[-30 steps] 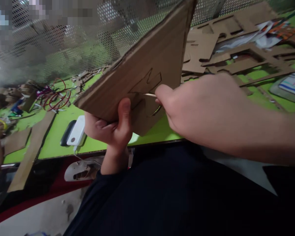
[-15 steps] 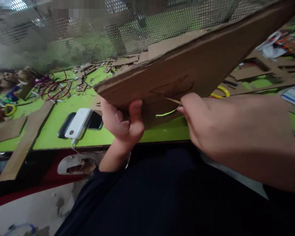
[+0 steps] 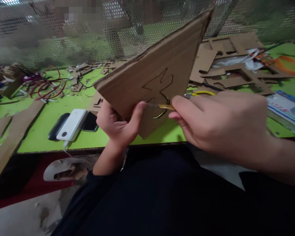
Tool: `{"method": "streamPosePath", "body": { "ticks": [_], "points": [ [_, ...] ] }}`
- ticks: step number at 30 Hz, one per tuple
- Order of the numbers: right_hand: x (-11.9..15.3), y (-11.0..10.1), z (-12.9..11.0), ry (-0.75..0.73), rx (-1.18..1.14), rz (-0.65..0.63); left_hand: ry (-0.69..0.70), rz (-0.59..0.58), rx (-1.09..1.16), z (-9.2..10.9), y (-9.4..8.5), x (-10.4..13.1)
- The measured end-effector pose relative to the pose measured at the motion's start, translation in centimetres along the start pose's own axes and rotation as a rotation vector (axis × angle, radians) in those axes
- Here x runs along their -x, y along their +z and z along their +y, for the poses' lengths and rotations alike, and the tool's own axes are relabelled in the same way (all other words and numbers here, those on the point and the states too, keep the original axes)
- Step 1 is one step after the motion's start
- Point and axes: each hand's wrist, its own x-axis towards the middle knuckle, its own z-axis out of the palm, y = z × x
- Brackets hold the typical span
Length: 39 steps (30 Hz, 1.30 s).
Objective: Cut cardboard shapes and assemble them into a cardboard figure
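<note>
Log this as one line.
left hand: holding cardboard | right hand: holding thin tool | curved slit in cardboard | white device on table

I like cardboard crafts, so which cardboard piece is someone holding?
The sheet with the spiky outline, gripped in the left hand. It slants upward; the other cardboard pieces, like the long strip, lie on the table.

Cardboard sheet (image 3: 153, 75) is above the table (image 3: 98, 141), with power bank (image 3: 72, 124) to its left, wires (image 3: 49, 88) behind left, cutouts (image 3: 205, 61) behind right, mesh screen (image 3: 88, 41) rearmost.
</note>
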Motion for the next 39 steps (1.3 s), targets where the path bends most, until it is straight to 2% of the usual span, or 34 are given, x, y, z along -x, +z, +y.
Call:
{"method": "streamPosePath", "body": {
  "ticks": [4,9,19,29,33,39],
  "points": [
    [-0.5,-0.3,0.7,-0.016,0.028,0.018,0.006,-0.025,-0.001,0.0,-0.5,0.0],
    [-1.4,-0.9,1.0,0.034,-0.036,-0.111,0.07,-0.05,0.096,0.6,-0.6,-0.4],
    [-2.3,-0.9,1.2,0.039,-0.085,-0.215,0.107,-0.014,0.103,1.2,-0.5,-0.8],
    [-2.5,-0.3,1.3,-0.035,-0.062,-0.069,0.121,-0.02,0.013,1.4,-0.6,-0.7],
    [-2.7,-0.3,1.4,-0.02,-0.091,-0.154,0.137,-0.02,0.034,1.2,-0.5,-0.7],
    [-3.5,-1.0,1.5,-0.005,-0.128,-0.259,0.187,-0.013,-0.061,1.1,-0.6,-0.5]
  ]
}}
